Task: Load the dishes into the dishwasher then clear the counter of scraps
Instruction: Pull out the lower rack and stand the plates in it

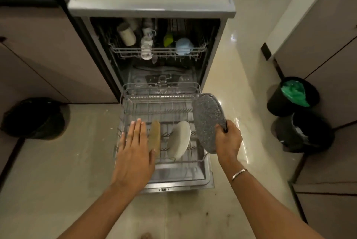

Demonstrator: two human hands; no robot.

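Black bin (34,118) sits at 9 o'clock on the glossy beige floor tiles (58,161). Dead centre, the dishwasher (152,9) is open with its lower rack (160,103) pulled out. Left hand (135,150) is flat, fingers straight, holding nothing, right next to a tan plate (154,136) standing in the rack. A white plate (179,139) stands at its 3 o'clock. Right hand (229,140) grips a speckled grey plate (207,119) over the rack's right edge. Two more bins (276,103) at 3 o'clock.

Your forearms (100,208) are bare; a thin silver bangle (239,173) rings your wrist just behind your right hand (229,142).
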